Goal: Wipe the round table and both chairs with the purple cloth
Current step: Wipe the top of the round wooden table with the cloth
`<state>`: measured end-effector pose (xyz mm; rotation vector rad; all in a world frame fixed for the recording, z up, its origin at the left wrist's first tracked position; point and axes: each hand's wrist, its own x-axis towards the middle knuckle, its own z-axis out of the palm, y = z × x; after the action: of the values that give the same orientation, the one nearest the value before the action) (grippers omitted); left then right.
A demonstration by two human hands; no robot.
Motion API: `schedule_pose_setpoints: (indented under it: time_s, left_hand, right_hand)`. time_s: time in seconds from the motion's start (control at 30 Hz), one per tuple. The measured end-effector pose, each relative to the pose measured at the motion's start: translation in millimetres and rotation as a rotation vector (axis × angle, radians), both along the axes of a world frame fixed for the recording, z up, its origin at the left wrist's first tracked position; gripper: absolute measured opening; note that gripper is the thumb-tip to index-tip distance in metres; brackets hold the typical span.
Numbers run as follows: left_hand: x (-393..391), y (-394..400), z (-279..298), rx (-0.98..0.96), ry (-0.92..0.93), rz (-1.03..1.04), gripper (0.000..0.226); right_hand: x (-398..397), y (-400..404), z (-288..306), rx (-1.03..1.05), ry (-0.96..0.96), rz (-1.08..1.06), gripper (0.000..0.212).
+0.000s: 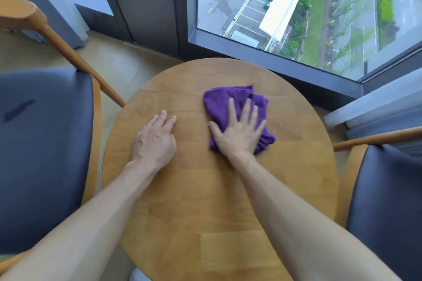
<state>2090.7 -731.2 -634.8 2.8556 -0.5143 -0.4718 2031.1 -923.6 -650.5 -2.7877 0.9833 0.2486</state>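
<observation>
— By a high corner window (pixel 296 7), a round wooden table (pixel 205 189) sits between two grey-cushioned wooden chairs (pixel 43 143).

— Step?

— Tabletop wiping: right hand (pixel 237 134), fingers spread, presses the crumpled purple cloth (pixel 219 100) flat; left hand (pixel 155 139) rests beside, fingers straight. Chairs likely follow. No containers visible.

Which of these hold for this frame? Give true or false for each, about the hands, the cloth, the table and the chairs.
1. The right hand presses flat on the purple cloth. True.
2. The left hand holds a second cloth. False: it rests bare on the round table.
3. The cloth lies on a chair seat. False: it lies on the table.
4. A chair stands on each side of the table. True: left chair, right chair.
</observation>
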Motion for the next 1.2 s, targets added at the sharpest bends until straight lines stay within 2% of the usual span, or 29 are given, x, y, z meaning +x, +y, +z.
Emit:
schedule_pose_setpoints:
  time_s: [0.13, 0.27, 0.47, 0.57, 0.7, 0.87, 1.0, 1.1, 1.2]
  left_hand:
    - [1.2, -2.3, -0.1, -0.009, -0.031, -0.001, 0.055]
    - [-3.0, -6.0, -1.7, 0.024, -0.063, -0.015, 0.054]
    - [-12.7, -19.8, 3.3, 0.153, -0.058, -0.020, 0.055]
    - [-17.6, -26.3, 8.8, 0.213, -0.013, -0.014, 0.059]
    - [-19.1, -27.3, 13.4, 0.194, 0.055, 0.005, 0.065]
    - [-25.9, -14.8, 27.6, -0.001, 0.185, 0.042, 0.055]
    - [-56.1, 8.5, 41.7, -0.194, 0.174, 0.186, 0.042]
    - [-73.0, 29.9, 48.1, -0.317, 0.238, 0.471, 0.039]
    - [-76.5, 49.1, 47.6, -0.375, 0.392, 0.775, 0.052]
  right_hand:
    - [-16.7, 28.2, -1.6, 0.035, -0.079, 0.215, 0.082]
    - [-55.6, -6.4, -5.8, -0.011, -0.087, 0.328, 0.075]
    - [-136.3, -97.0, -6.8, -0.078, -0.045, 0.027, 0.072]
    - [-162.6, -112.0, -6.4, -0.080, -0.019, -0.091, 0.071]
    - [-151.5, -66.0, -6.6, -0.078, -0.048, -0.255, 0.075]
    - [-118.9, 46.4, 0.9, -0.029, -0.088, -0.115, 0.075]
    - [-90.4, 125.3, 13.8, 0.093, -0.077, 0.007, 0.074]
    - [-75.1, 161.4, 23.3, 0.183, -0.094, 0.019, 0.068]
    - [-65.8, 173.0, 26.6, 0.283, -0.078, -0.029, 0.054]
